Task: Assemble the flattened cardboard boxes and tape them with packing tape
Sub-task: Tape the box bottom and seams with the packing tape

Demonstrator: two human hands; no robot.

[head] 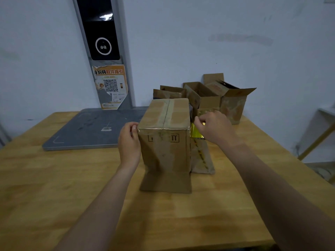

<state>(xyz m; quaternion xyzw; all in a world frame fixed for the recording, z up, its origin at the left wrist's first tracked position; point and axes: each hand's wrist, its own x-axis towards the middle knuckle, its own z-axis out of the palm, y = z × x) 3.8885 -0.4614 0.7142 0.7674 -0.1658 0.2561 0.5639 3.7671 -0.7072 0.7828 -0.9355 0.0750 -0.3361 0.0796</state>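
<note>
Box (165,147) stands upright mid-table (72,187), taped seam facing up, bottom flaps splayed on the wood toward the person and to the right. It looks set this way so the closed end gets sealed first while the flaps prop it. Left hand (129,140) is at the upper left corner, fingers curled, thumb pinching the edge; my guess is it anchors a tape end and steadies the box. Right hand (212,126) is just off the upper right corner, fingertips pinched together over a shiny yellow stretch of packing tape (196,132). Whether a roll sits under the palm, cannot tell. A thin glossy line along the top front edge suggests tape drawn between the hands. Both forearms reach forward, wrists raised. Open boxes (233,104) wait behind, grey platform (90,129) to the left.
</note>
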